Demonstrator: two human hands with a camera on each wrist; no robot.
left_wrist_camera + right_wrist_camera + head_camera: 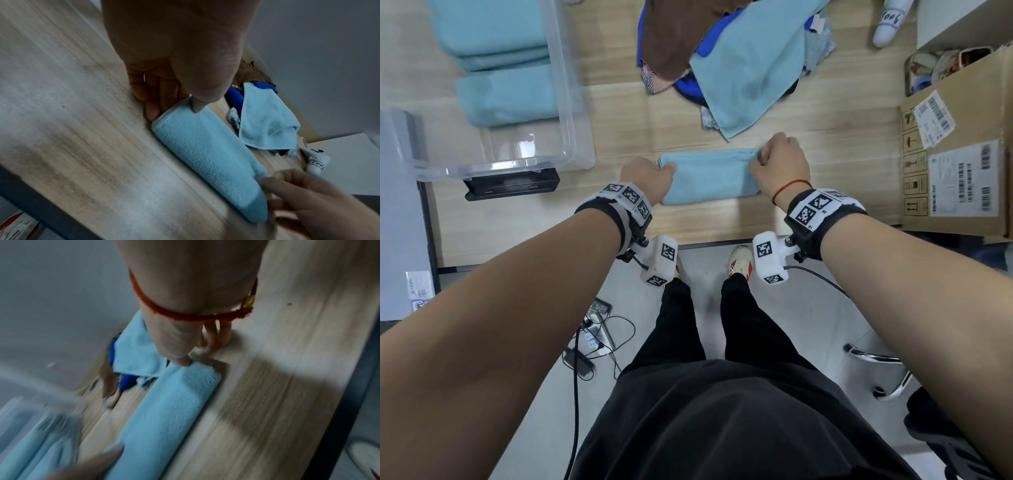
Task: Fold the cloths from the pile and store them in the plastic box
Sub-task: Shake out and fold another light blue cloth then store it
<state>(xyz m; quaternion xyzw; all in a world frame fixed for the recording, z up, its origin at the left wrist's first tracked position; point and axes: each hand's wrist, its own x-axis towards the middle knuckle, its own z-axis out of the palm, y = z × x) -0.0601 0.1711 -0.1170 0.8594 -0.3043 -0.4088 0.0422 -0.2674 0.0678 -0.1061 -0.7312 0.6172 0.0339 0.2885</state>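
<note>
A light blue cloth [709, 178] folded into a long strip lies on the wooden table [619, 113] near its front edge. My left hand [650, 178] pinches the strip's left end, thumb on top [197, 104]. My right hand [779, 161] pinches the right end between thumb and fingers [183, 361]. Behind the strip lies the pile of cloths [729, 58]: light blue, brown, dark blue and patterned ones. The clear plastic box [571, 113] stands at the left with folded light blue cloths [506, 92] inside.
A cardboard box [959, 154] with labels stands at the table's right end. A white tube [890, 24] lies at the back right. A black device [513, 185] sits under the plastic box's front edge. Cables and a chair base lie on the floor below.
</note>
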